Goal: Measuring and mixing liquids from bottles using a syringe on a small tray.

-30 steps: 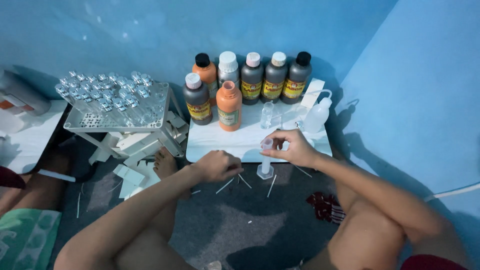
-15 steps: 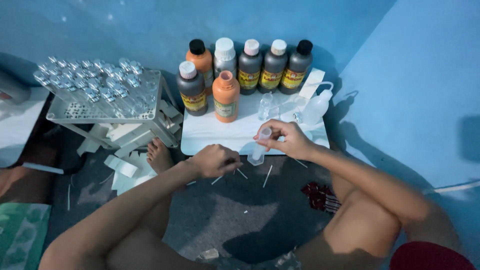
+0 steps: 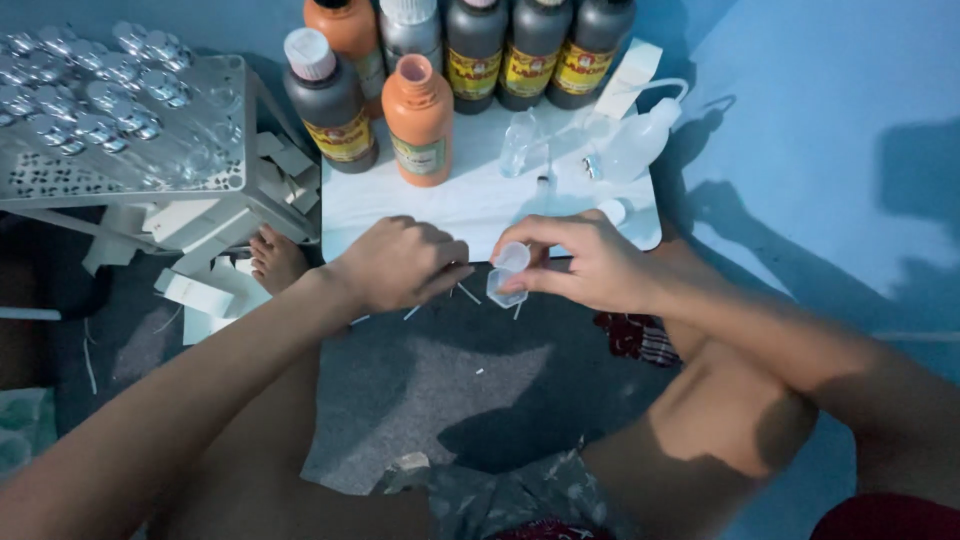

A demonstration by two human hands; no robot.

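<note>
R hand (image 3: 590, 265) pinches a small clear cylinder (image 3: 507, 272), tipped so its open mouth faces the camera; held off the floor, just in front of the white board (image 3: 420, 215). Cyl looks empty, though clear liquid would be hard to tell at this angle. L hand (image 3: 400, 262) is curled nearly to a fist, fingertips pinching what looks like a thin white stick; too small to be sure, so grip contents uncertain.

Progress, judged: measuring/filling work at an early or between-rounds stage. Orange bottle (image 3: 418, 118) at front stands uncapped, ready to pour. Nothing seen in the cyl yet. Vial rack (image 3: 120, 110) to the L is loaded w/ many capped vials.

Counts:
- Bottles on board: 6. Two orange (one open, one black-capped at back), four dark, w/ the front-left dark bottle (image 3: 328, 105) white-capped; back row cut off by frame top.
- Wash bottle (image 3: 635, 145) w/ bent spout: 1, lying near board's R edge.
- Small clear vial (image 3: 520, 140) on board: 1, poss. more beside it, blurred.
- White sticks on floor by hands: approx 3–4 visible.
- Vials in rack: well over a dozen, no exact count.
- Paper scraps under rack: a pile.
</note>
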